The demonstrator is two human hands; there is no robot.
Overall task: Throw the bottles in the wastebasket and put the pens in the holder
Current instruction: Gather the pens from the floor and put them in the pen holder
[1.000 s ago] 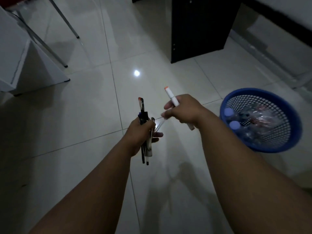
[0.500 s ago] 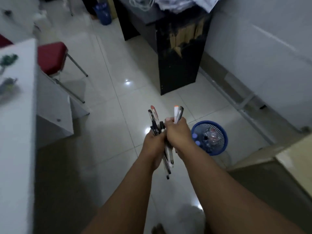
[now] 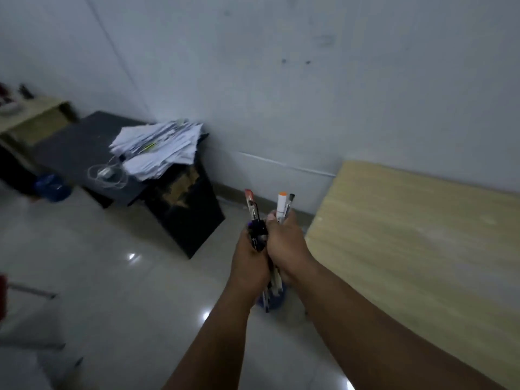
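Both my hands are pressed together in front of me, holding one bundle of several pens (image 3: 281, 205) upright. My left hand (image 3: 249, 260) grips the dark and red-capped pens. My right hand (image 3: 285, 243) grips the white orange-tipped marker and a grey pen. The pen tips stick out below my hands. Only a sliver of the blue wastebasket (image 3: 277, 301) shows on the floor under my wrists; the bottles in it are hidden. No pen holder is in view.
A light wooden table (image 3: 416, 237) fills the right side. A black desk (image 3: 84, 153) with a pile of papers (image 3: 157, 147) and a coiled cable stands at the left against the wall. A second blue basket (image 3: 52, 187) sits under it. Tiled floor lies between.
My view has swung up and to the right, from the floor to the wall and wooden table. My hands came together around the pens; the wastebasket is now mostly hidden beneath my arms.
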